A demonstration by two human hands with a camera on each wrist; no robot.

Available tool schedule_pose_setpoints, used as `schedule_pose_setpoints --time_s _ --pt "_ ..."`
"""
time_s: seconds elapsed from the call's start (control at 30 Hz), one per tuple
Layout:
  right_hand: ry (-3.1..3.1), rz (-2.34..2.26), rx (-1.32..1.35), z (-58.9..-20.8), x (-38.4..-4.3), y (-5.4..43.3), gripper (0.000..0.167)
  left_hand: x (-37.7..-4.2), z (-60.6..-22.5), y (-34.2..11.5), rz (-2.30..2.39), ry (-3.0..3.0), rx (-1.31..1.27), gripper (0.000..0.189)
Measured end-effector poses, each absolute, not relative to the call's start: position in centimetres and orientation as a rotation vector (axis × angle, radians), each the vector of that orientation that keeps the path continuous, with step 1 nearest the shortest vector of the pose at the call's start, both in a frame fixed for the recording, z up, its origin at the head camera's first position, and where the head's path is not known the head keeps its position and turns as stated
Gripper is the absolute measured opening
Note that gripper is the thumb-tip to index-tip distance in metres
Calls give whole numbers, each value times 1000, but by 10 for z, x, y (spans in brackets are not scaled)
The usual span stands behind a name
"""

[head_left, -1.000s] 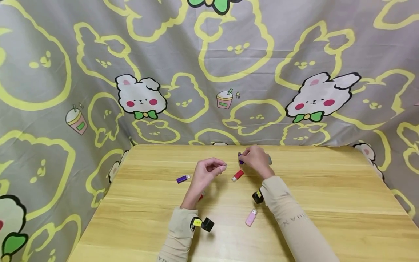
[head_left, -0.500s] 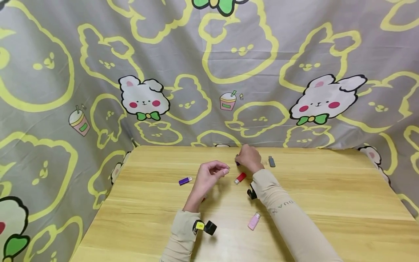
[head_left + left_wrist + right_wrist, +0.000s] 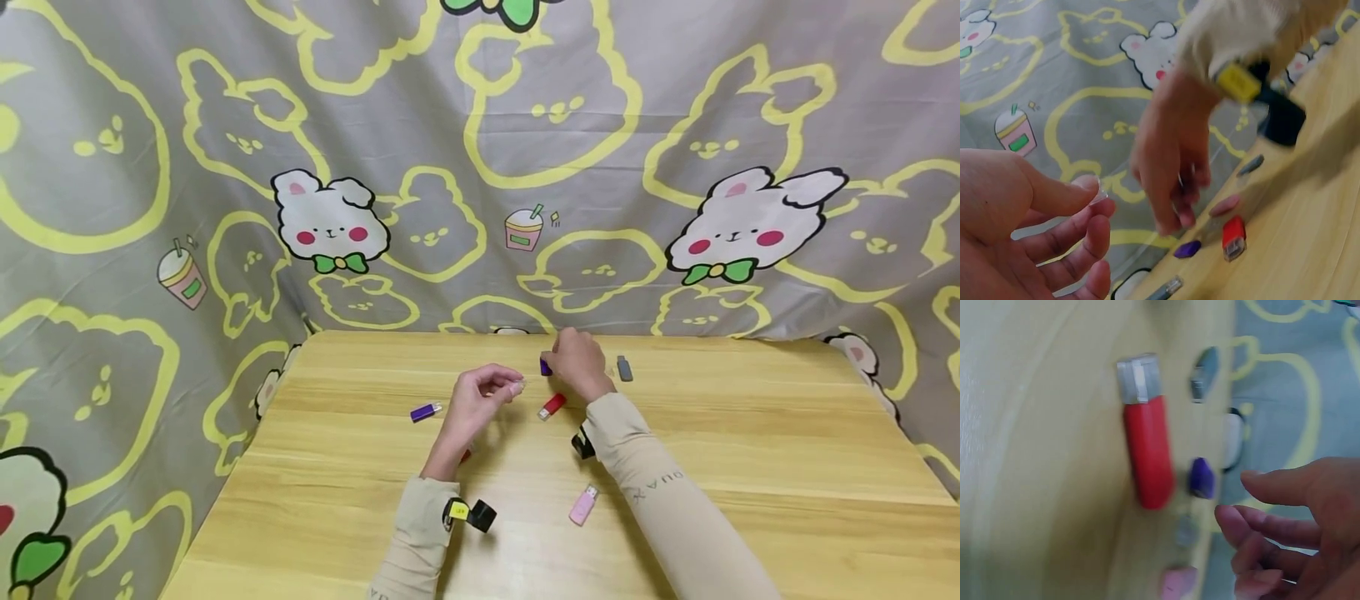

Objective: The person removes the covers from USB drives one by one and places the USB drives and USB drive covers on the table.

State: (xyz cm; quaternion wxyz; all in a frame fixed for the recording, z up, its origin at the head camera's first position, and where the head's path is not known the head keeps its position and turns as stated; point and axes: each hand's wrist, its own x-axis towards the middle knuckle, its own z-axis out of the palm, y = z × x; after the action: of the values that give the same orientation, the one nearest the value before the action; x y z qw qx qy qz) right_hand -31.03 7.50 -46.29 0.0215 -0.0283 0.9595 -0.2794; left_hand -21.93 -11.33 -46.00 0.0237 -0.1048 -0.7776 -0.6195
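Note:
My left hand (image 3: 480,404) pinches a small clear plastic cap (image 3: 1101,191) between thumb and index finger, above the table; its other fingers are loosely bent. My right hand (image 3: 577,362) is over the far part of the table, thumb and fingertips apart in the right wrist view. Just beside those fingertips lies a purple USB stick (image 3: 1201,479), its far end partly covered by the hand in the head view. A red USB stick (image 3: 552,407), silver connector exposed, lies between the two hands.
Another purple USB stick (image 3: 426,412) lies left, a grey one (image 3: 625,368) far right, and a pink one (image 3: 583,506) in front. A second pink stick (image 3: 1225,205) and a clear cap (image 3: 1186,530) lie near my right hand. Red shows under my left wrist. A patterned curtain (image 3: 420,225) borders the table.
My right hand has moved left with the purple USB stick and let go of it on the table, uncovering the grey stick. My left hand stays almost still with the cap.

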Motion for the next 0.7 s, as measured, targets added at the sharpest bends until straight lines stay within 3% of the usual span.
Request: schedule_pose_setpoints --time_s 0.1,0.27,0.7 --pt "2990 -923 -86 -453 -298 88 24 -228 -466 -112 -1890 -2436 -281 14" --pt "2974 -1098 -135 -442 -274 111 27 -251 -473 -108 -1725 -2570 -276 8" --pt "2984 -1512 -106 -444 -235 143 14 -299 -483 -94 -1246 -2868 -352 6"
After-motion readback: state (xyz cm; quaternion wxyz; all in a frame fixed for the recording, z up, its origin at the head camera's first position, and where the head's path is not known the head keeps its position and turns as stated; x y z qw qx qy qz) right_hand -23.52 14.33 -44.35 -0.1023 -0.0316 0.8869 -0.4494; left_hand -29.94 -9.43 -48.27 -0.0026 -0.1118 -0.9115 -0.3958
